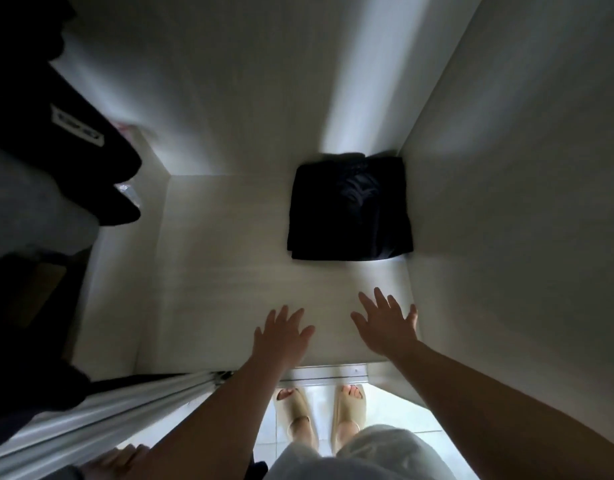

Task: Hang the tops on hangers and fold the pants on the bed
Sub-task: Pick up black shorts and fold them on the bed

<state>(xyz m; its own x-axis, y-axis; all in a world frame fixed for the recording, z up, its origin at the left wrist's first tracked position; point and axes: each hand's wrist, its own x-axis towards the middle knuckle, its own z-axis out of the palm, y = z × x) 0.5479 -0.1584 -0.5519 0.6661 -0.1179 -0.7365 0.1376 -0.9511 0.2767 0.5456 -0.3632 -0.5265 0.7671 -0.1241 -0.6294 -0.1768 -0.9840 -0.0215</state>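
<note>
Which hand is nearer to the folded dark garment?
Right. The right hand is directly in front of the folded dark garment; the left hand is farther off to its left.

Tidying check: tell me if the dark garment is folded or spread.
Folded: the garment lies as a compact square, layers showing at its near edge.

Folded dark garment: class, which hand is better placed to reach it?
Probably right: the right hand, open, is in line with the folded dark garment; the left hand sits further left.
</note>
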